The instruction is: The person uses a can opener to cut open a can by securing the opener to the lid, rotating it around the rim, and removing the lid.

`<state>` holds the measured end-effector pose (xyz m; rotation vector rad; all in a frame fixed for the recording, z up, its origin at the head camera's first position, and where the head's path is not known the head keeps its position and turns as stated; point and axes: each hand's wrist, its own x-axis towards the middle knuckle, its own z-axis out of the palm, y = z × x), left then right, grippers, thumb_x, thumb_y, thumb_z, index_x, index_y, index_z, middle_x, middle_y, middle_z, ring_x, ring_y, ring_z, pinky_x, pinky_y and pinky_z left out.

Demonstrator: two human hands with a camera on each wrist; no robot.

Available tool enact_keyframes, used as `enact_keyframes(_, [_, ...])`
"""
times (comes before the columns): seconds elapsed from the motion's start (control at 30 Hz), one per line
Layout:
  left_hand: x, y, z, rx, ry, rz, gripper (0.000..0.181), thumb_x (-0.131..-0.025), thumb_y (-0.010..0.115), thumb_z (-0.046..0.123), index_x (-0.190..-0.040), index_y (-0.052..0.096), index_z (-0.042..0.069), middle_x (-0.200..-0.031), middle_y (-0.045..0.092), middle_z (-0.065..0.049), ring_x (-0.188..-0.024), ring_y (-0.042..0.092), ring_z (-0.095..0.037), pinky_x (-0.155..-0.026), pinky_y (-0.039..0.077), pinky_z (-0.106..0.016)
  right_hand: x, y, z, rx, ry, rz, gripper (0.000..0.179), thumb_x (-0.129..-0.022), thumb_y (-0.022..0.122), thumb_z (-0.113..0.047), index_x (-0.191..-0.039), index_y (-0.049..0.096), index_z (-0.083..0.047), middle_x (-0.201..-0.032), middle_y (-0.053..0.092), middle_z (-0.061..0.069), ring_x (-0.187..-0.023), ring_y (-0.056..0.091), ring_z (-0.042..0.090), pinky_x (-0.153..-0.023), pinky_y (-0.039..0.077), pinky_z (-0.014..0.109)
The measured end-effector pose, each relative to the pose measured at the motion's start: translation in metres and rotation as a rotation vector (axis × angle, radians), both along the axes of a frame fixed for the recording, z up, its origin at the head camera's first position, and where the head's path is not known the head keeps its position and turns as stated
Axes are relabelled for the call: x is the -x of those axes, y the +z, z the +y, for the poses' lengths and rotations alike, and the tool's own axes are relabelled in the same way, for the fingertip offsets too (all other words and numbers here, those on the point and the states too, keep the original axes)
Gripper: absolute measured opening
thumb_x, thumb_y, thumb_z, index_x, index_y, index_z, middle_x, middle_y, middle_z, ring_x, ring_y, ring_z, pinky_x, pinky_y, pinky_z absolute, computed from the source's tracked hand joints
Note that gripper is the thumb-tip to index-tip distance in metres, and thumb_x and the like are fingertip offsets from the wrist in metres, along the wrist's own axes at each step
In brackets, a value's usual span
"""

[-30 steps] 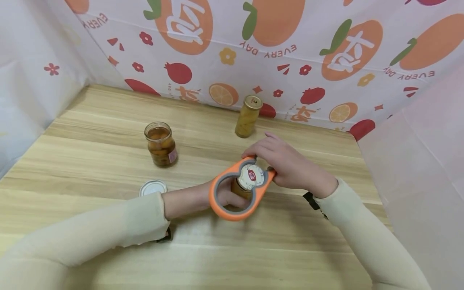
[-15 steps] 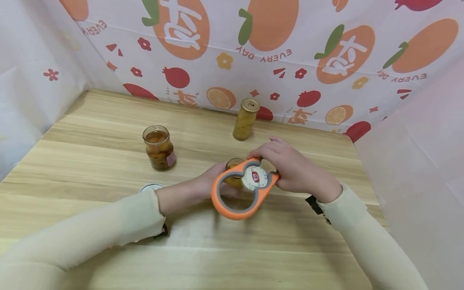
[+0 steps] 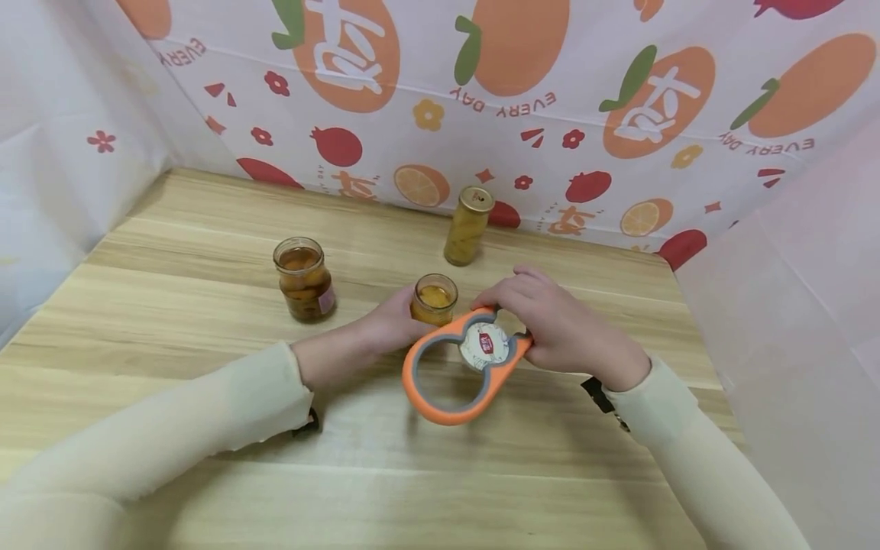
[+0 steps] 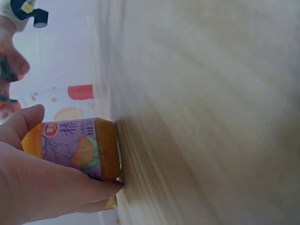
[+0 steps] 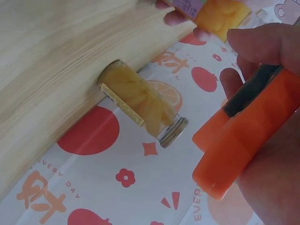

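Note:
My left hand (image 3: 392, 325) grips an open glass jar (image 3: 435, 294) of orange fruit. In the left wrist view, the purple label (image 4: 75, 145) shows, with the jar's base at or close to the tabletop. My right hand (image 3: 557, 325) holds an orange jar opener (image 3: 447, 417) with grey inner edging by its handles. A pale round lid (image 3: 484, 345) with a red mark sits in the opener's smaller ring, apart from the jar. From the right wrist, the opener's orange handles (image 5: 234, 159) lie between thumb and fingers.
An open jar (image 3: 305, 286) of dark amber fruit stands to the left on the wooden table (image 3: 481, 489). Near the back edge is a tall capped jar (image 3: 469, 225) of yellow fruit. A fruit-print sheet (image 3: 426, 69) hangs behind, with pale sheets at both sides.
The jar has come out from under the opener, leaving its lid in the ring. My left hand has moved it away and leftward. The white lid on the table is now hidden behind my left arm.

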<state>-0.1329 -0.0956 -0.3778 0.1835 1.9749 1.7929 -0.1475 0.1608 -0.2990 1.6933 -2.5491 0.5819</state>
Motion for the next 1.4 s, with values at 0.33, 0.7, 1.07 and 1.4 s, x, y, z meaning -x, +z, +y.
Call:
enact_keyframes(0.33, [0.011, -0.002, -0.003, -0.026, 0.074, -0.025, 0.063, -0.082, 0.077, 0.001, -0.135, 0.044, 0.010, -0.115, 0.062, -0.014, -0.099, 0.059, -0.024, -0.080, 0.051, -0.034, -0.001, -0.008, -0.003, -0.038, -0.017, -0.030, 0.049, -0.079, 0.083, -0.013, -0.123, 0.063, -0.014, -0.116, 0.066, -0.006, -0.109, 0.056, 0.014, -0.112, 0.033, 0.048])
enact_keyframes(0.7, [0.024, -0.003, -0.009, -0.018, 0.160, 0.017, 0.068, -0.081, 0.078, -0.002, -0.139, 0.044, 0.011, -0.128, 0.057, -0.013, -0.118, 0.053, -0.027, -0.105, 0.040, -0.042, -0.002, -0.014, -0.004, -0.061, -0.031, -0.040, 0.051, -0.078, 0.083, -0.011, -0.124, 0.063, -0.016, -0.120, 0.066, -0.006, -0.114, 0.056, 0.014, -0.115, 0.029, 0.049])
enact_keyframes(1.07, [0.032, -0.008, -0.007, -0.044, 0.181, 0.023, 0.068, -0.082, 0.079, 0.000, -0.139, 0.044, 0.014, -0.127, 0.057, -0.011, -0.117, 0.054, -0.026, -0.101, 0.043, -0.042, -0.001, -0.017, -0.005, -0.035, -0.024, -0.012, 0.050, -0.078, 0.084, -0.012, -0.123, 0.064, -0.015, -0.118, 0.066, -0.006, -0.114, 0.055, 0.016, -0.113, 0.032, 0.046])
enact_keyframes(1.4, [0.030, -0.007, -0.009, -0.073, 0.275, 0.009, 0.088, -0.080, 0.080, -0.001, -0.150, 0.029, 0.017, -0.139, 0.046, -0.011, -0.127, 0.045, -0.029, -0.107, 0.039, -0.044, 0.000, -0.018, -0.013, -0.034, -0.004, -0.019, 0.049, -0.078, 0.084, -0.014, -0.123, 0.063, -0.016, -0.117, 0.066, -0.006, -0.113, 0.054, 0.015, -0.113, 0.032, 0.045])
